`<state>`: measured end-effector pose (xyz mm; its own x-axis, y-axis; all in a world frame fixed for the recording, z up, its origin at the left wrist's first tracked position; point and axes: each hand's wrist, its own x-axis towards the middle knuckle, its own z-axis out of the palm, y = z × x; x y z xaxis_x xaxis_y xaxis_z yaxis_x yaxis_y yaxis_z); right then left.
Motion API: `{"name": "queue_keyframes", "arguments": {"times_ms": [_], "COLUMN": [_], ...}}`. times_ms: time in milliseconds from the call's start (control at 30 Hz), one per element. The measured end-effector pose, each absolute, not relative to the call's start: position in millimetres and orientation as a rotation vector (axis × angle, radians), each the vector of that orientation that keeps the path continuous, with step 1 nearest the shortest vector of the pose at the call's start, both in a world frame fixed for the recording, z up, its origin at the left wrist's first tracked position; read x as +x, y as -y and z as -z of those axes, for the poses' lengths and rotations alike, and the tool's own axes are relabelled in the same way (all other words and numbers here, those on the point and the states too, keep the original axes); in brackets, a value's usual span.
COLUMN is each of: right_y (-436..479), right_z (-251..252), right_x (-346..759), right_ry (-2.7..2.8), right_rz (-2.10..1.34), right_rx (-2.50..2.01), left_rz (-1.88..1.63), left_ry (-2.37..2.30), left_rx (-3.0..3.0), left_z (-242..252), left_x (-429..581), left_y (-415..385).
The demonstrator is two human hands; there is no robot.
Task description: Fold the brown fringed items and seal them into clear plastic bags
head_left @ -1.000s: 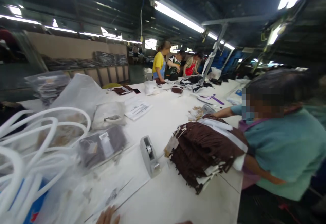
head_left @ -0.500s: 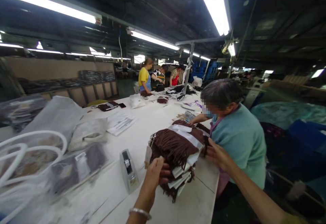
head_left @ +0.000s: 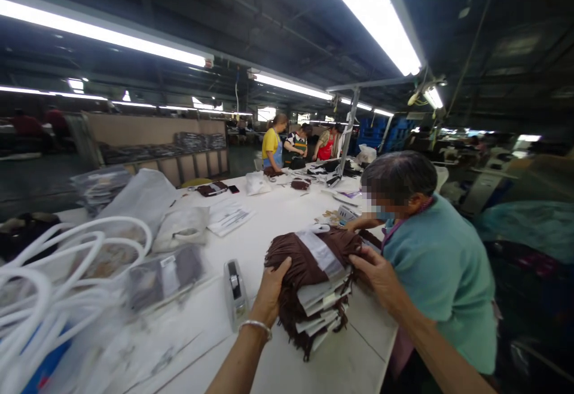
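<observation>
A stack of brown fringed fabric pieces (head_left: 309, 262) with white card inserts sits near the right edge of the long white table (head_left: 278, 358). My left hand (head_left: 271, 289), a bracelet on its wrist, grips the stack's left side. On the stack's right side my right hand (head_left: 374, 271) is pressed with curled fingers. Both hands hold the stack between them.
A co-worker in a teal shirt (head_left: 439, 268) leans over the table just right of the stack. A tape dispenser (head_left: 235, 292) stands left of it. Bagged garments (head_left: 164, 271), white tubing (head_left: 58, 274) and papers (head_left: 228, 214) lie to the left. Other people (head_left: 296, 146) work at the far end.
Both my hands came up from below the frame and closed on the two sides of the brown stack; the view swung right and then steadied.
</observation>
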<state>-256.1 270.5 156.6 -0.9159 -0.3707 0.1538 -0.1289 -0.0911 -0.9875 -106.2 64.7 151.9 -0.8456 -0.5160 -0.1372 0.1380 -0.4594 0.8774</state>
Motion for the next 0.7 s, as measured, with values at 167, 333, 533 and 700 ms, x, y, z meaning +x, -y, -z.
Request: {"name": "queue_keyframes", "arguments": {"times_ms": [167,333,533,700], "right_y": [-264,-251,-217,-202], "right_z": [-169,-133,-42,55], "right_x": [-184,-116,-58,-31], "right_ry": [-1.731,-1.354,-1.114,-1.43], "right_rz": [2.331,2.162,1.786,1.43], "right_rx": [-0.581,-0.284,-0.261,-0.457], "left_rz": [2.326,2.047,1.794,2.006], "left_ry": [1.137,1.396,1.716,1.607], "left_rx": [0.371,0.579,0.914,1.189], "left_z": [-141,-118,-52,55], "left_x": [-37,82,201,232], "left_y": [-46,-21,-17,-29]}}
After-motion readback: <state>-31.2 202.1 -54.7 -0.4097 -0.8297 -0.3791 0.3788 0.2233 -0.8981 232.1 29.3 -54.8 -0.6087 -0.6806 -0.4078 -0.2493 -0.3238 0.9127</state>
